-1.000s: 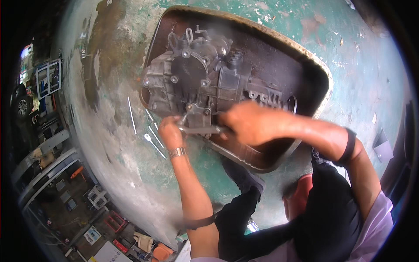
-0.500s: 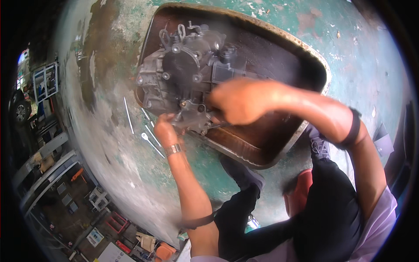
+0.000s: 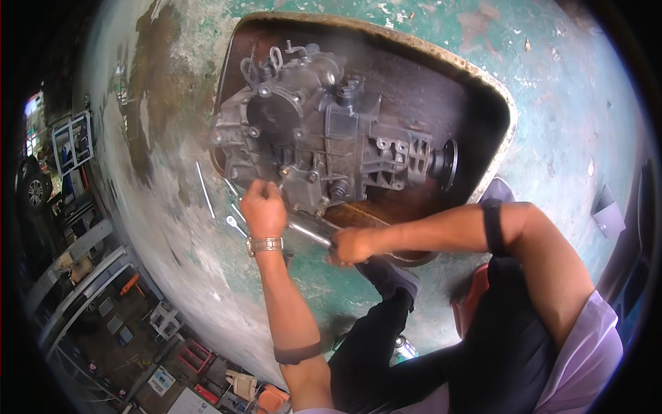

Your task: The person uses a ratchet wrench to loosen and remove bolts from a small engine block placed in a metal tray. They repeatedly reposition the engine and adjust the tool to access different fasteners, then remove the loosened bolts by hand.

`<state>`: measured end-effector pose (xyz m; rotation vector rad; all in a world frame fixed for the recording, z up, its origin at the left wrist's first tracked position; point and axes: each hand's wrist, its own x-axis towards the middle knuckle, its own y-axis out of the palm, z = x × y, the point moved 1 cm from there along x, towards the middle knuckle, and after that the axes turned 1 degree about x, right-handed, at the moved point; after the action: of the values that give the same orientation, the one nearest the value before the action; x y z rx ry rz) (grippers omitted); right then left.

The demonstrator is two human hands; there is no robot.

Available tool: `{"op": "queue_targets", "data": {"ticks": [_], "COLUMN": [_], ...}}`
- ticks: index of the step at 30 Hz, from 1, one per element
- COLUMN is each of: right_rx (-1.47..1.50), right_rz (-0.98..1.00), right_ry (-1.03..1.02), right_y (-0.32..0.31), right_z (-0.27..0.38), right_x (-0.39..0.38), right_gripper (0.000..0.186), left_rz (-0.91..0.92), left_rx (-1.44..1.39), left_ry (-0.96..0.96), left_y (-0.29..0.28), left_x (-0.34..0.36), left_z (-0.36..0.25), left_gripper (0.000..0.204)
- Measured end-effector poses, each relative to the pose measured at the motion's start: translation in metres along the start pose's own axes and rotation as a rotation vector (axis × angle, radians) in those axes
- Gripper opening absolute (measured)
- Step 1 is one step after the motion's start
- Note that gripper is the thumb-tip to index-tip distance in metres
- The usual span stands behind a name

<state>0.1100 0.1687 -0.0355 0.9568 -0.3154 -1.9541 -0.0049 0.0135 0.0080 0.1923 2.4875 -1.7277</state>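
Left hand: my left hand [image 3: 263,209] is closed into a fist at the lower left corner of the gearbox housing [image 3: 324,145], knuckles up against the casting; the fingers look curled around the top end of the ratchet handle [image 3: 308,234] or its head, though I cannot tell exactly what sits inside the fist
Right hand: my right hand [image 3: 353,245] is clenched around the lower end of the ratchet handle, just below the tray's near rim, fingers wrapped tight on the bar
Ratchet handle: a slim bright metal bar running on a slant between my two hands, upper end at the housing, lower end in my right fist
Gearbox housing: a grey, grimy cast-metal assembly lying on its side inside the tray, round shaft end [image 3: 447,164] pointing to the right, bolted cover and brackets to the left
Tray: a dark, oily drain tray [image 3: 483,103] with a pale chipped rim, resting on the floor
Floor: worn green-painted concrete [image 3: 552,62], patchy and stained
Loose tools: a spanner [image 3: 236,225] and a thin rod [image 3: 204,189] lie on the floor just left of my left hand, near the tray's corner
Wrist: a metal watch [image 3: 266,243] sits on my left wrist, a dark band [image 3: 490,225] on my right forearm
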Motion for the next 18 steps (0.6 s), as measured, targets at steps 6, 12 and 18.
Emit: {"op": "queue_targets", "data": {"ticks": [6,12,18], "right_rx": [-0.723,-0.936,-0.329], "right_rz": [-0.327,-0.400,-0.141], "right_ry": [-0.312,-0.292,0.001], "right_y": [-0.094,-0.077,0.003], "right_z": [0.092,0.084,-0.002], "right_x": [-0.088,-0.083,-0.028], "right_gripper": [0.031,0.029,0.040], "left_rz": [-0.042,-0.097,0.035], "left_rx": [-0.888,-0.756,-0.181], "left_ry": [-0.615,-0.618,-0.208], "left_y": [0.011,0.007,0.003], "left_x": [-0.012,-0.005,0.000], "left_z": [0.009,0.004,0.005], "left_gripper": [0.030,0.030,0.027]}}
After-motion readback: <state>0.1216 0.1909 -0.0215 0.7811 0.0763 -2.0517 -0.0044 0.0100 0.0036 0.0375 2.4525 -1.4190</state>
